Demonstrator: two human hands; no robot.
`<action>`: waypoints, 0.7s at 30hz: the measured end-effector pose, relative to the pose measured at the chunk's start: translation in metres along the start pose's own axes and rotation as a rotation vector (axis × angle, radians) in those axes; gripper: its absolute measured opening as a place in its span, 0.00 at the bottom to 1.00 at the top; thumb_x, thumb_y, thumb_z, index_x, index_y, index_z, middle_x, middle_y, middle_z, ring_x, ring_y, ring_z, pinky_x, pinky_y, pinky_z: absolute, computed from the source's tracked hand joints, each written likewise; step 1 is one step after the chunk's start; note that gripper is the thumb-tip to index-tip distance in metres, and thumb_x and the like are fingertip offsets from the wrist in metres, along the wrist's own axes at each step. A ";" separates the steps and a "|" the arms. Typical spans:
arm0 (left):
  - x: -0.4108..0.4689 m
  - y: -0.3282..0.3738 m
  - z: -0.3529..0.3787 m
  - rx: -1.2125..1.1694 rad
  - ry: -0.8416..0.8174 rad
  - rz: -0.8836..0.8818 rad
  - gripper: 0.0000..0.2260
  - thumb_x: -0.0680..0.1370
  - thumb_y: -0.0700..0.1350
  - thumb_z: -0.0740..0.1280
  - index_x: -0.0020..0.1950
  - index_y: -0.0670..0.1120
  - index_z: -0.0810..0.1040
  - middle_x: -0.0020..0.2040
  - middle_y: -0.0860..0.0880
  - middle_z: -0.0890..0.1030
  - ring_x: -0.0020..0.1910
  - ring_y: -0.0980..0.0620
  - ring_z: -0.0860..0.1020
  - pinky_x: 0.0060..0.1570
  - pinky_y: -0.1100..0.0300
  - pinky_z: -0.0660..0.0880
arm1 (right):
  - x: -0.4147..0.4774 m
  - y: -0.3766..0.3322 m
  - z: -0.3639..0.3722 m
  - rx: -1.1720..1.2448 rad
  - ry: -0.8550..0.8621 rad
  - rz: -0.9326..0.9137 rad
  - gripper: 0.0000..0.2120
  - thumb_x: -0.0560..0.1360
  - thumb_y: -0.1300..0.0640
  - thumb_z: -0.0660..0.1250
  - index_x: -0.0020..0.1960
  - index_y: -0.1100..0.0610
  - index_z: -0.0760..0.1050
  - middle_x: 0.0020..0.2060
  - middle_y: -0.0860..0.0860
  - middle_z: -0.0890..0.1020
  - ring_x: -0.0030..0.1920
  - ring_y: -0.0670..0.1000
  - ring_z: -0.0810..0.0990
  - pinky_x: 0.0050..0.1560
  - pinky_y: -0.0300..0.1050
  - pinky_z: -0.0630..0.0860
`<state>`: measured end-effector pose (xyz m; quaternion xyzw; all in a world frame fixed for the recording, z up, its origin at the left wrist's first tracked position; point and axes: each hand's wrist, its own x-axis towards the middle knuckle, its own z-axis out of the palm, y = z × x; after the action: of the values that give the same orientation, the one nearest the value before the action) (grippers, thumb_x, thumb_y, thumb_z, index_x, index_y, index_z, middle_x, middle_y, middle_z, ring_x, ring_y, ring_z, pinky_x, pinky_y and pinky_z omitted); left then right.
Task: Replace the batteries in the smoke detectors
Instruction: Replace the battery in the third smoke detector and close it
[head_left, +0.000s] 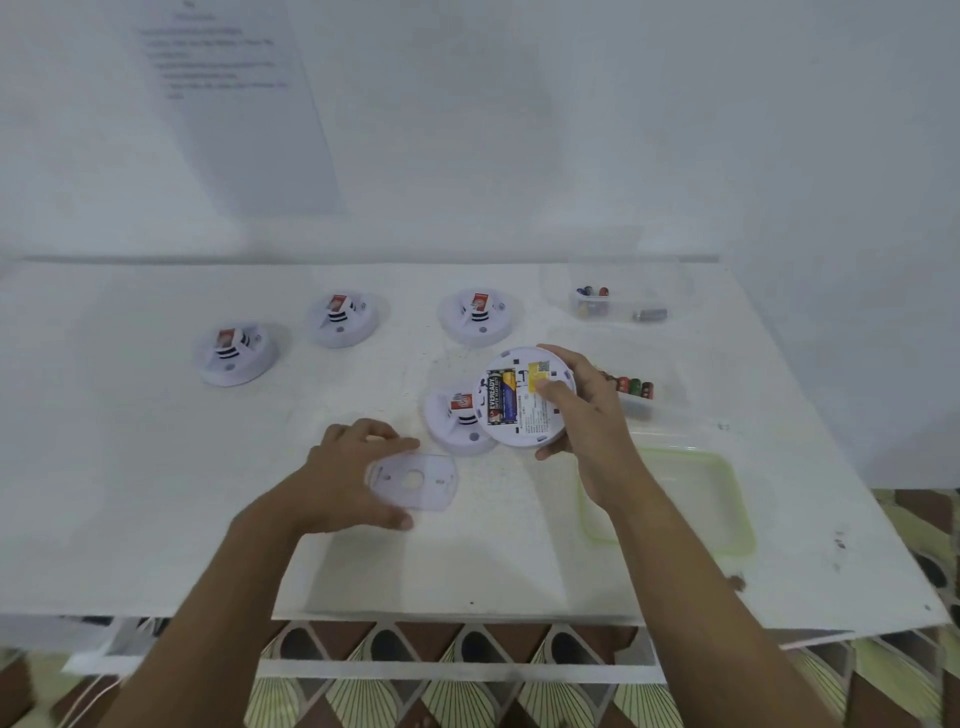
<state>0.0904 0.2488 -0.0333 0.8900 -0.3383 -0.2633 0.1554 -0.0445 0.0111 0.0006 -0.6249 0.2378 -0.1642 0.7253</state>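
My right hand grips the smoke detector back-up just above the table, batteries showing. My left hand pinches the backplate, lying flat. I'd steady the detector and square the tabs before twisting.

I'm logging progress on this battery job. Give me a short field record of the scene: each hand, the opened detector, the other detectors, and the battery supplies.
right hand: grips the opened smoke detector, back side up
batteries: two seated in its uncovered compartment
left hand: holds the clear mounting plate low at the table
other smoke detectors: four on the table, face up
battery tubs: two clear ones at far right, both holding loose cells
green-rimmed container: near right, contents not discernible
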 end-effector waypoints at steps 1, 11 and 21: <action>0.002 -0.004 -0.001 -0.004 0.009 0.020 0.39 0.63 0.63 0.79 0.71 0.64 0.68 0.63 0.61 0.65 0.64 0.54 0.59 0.67 0.50 0.63 | 0.000 0.000 0.005 -0.003 -0.002 0.000 0.15 0.81 0.62 0.64 0.61 0.44 0.77 0.49 0.44 0.84 0.41 0.46 0.85 0.25 0.41 0.77; -0.010 -0.031 0.001 -0.033 0.300 0.267 0.27 0.60 0.68 0.71 0.54 0.56 0.80 0.48 0.61 0.78 0.47 0.57 0.76 0.51 0.50 0.74 | -0.005 0.004 0.035 -0.006 -0.010 0.007 0.15 0.81 0.62 0.63 0.61 0.44 0.77 0.51 0.49 0.85 0.44 0.51 0.86 0.25 0.42 0.76; -0.032 0.013 -0.023 -0.671 0.543 0.395 0.22 0.65 0.55 0.76 0.56 0.52 0.78 0.60 0.54 0.79 0.60 0.53 0.79 0.49 0.61 0.80 | -0.017 0.004 0.058 -0.014 -0.127 0.022 0.16 0.81 0.62 0.63 0.63 0.47 0.77 0.52 0.50 0.85 0.42 0.50 0.84 0.27 0.42 0.75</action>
<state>0.0765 0.2632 0.0031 0.7458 -0.3447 -0.0814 0.5643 -0.0268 0.0688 0.0049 -0.6364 0.1990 -0.1146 0.7363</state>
